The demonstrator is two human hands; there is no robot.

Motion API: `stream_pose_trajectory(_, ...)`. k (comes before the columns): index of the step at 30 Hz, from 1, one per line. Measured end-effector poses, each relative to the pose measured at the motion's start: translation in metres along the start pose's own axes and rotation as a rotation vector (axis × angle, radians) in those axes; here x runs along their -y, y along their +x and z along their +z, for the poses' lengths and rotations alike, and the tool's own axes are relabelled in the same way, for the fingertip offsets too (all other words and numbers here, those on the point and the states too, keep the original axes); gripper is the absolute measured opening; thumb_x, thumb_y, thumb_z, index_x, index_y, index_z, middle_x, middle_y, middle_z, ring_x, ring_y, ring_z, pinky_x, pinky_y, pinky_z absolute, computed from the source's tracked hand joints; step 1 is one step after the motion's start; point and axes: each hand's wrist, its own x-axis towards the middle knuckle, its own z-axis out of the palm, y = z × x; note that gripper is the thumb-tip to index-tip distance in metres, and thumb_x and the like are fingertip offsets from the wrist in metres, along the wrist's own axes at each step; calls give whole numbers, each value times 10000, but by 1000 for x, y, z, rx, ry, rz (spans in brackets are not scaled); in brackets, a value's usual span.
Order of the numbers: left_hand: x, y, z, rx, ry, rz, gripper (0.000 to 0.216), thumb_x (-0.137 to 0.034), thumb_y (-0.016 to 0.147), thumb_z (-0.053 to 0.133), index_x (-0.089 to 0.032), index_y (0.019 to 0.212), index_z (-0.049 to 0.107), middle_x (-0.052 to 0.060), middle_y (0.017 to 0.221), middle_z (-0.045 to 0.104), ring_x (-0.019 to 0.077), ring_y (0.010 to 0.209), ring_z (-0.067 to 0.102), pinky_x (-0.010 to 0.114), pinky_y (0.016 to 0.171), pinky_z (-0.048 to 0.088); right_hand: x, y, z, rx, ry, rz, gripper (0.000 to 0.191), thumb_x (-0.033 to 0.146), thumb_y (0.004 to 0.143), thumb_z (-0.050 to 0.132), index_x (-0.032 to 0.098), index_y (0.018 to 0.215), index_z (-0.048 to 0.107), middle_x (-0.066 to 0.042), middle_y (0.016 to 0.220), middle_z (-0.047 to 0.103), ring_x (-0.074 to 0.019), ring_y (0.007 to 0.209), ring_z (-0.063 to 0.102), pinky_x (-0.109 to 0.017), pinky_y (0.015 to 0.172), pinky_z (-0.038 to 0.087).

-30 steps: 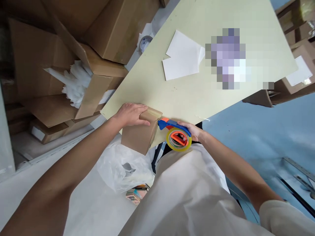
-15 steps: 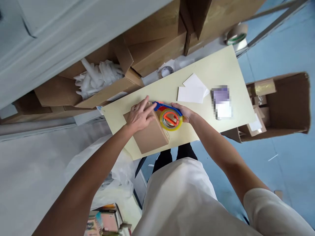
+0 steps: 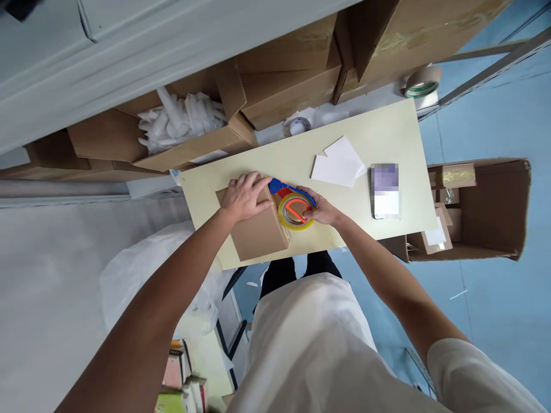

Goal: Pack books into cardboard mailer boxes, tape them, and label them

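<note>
A small brown cardboard box (image 3: 258, 234) lies on the cream tabletop (image 3: 344, 215). My left hand (image 3: 246, 196) rests on its upper part, fingers stretched out and thumb apart, pressing on the cardboard. In my right hand (image 3: 319, 207) is a tape dispenser (image 3: 297, 210) with a blue frame, an orange hub and a yellow-edged roll of tape. Its blue head touches or nearly touches the box's right edge, close to my left fingertips. My right thumb lies by the orange hub; the other fingers are partly hidden behind the dispenser.
White paper sheets (image 3: 338, 163) and a pixelated, phone-like object (image 3: 385, 192) lie to the right. Open cartons line the back, one with white wrapped items (image 3: 183, 121). Tape rolls (image 3: 300, 125) sit behind the table. A large open carton (image 3: 495, 206) stands at the right.
My left fingers have drawn closer together on the box. My right thumb has come round onto the dispenser's hub side, and the dispenser has shifted slightly left. The camera view has tilted a little.
</note>
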Motion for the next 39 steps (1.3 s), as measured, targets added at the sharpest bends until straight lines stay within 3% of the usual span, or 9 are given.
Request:
stream_pose_trajectory(5,-2,-1,0,17,8,-46,614,-566,818,455,-281,1358,395,123,1306,426,354,1167,408,490,939,313,-5,-17,-8,58,-50,-16,793,176,620,670,260,1364,408,-47,1239,590,-271,1125,560,-461,995,423)
stream_pose_trajectory(11,-4,-5,1,35,8,-86,578,-558,844,413,-269,1343,383,129,1308,423,356,1194,393,485,947,317,-41,-95,-15,68,-81,40,792,237,643,713,325,1365,400,-21,1230,595,-274,1126,568,-450,964,459)
stream_pose_trajectory(17,-5,-15,9,-14,-70,-189,559,-543,862,380,-272,1350,352,138,1332,411,357,1225,377,501,954,334,-84,-160,28,-16,23,72,774,273,693,666,354,1383,325,-9,1298,538,-252,1177,533,-453,997,446)
stream_pose_trajectory(21,5,-27,21,-122,-172,-423,574,-557,863,348,-278,1365,336,158,1341,405,356,1228,380,518,933,374,-78,-135,56,-276,52,32,791,204,663,629,327,1377,310,-29,1248,562,-245,1123,558,-457,997,444)
stream_pose_trajectory(25,20,-41,30,-230,-256,-752,675,-570,862,311,-224,1435,226,211,1417,316,379,1265,346,566,905,393,-33,-62,39,-358,38,7,797,166,585,616,261,1340,380,-55,1201,592,-271,1096,562,-465,959,465)
stream_pose_trajectory(28,20,-48,25,-201,-172,-552,861,-635,781,442,-218,1472,141,207,1509,159,421,1356,180,639,963,293,3,-15,9,-220,9,55,785,180,576,623,271,1327,416,-53,1182,607,-301,1039,587,-513,884,499)
stream_pose_trajectory(30,15,-48,19,-147,-81,-309,946,-663,714,527,-240,1474,155,172,1543,75,432,1383,79,664,1011,181,18,1,-5,-155,-21,89,773,179,579,622,282,1322,434,-54,1154,621,-318,984,605,-555,824,516)
stream_pose_trajectory(32,10,-43,13,-110,-32,-187,961,-667,694,556,-262,1473,166,144,1554,58,424,1392,53,661,1039,96,23,6,-10,-128,-40,102,756,171,583,622,293,1309,451,-53,1145,626,-321,961,612,-571,786,528)
stream_pose_trajectory(39,7,-36,9,-66,-42,-190,966,-645,699,572,-281,1480,136,134,1544,135,413,1373,145,626,1063,50,6,-12,-1,-177,10,50,698,140,610,607,253,1285,468,-68,1274,578,-296,1098,557,-464,871,511)
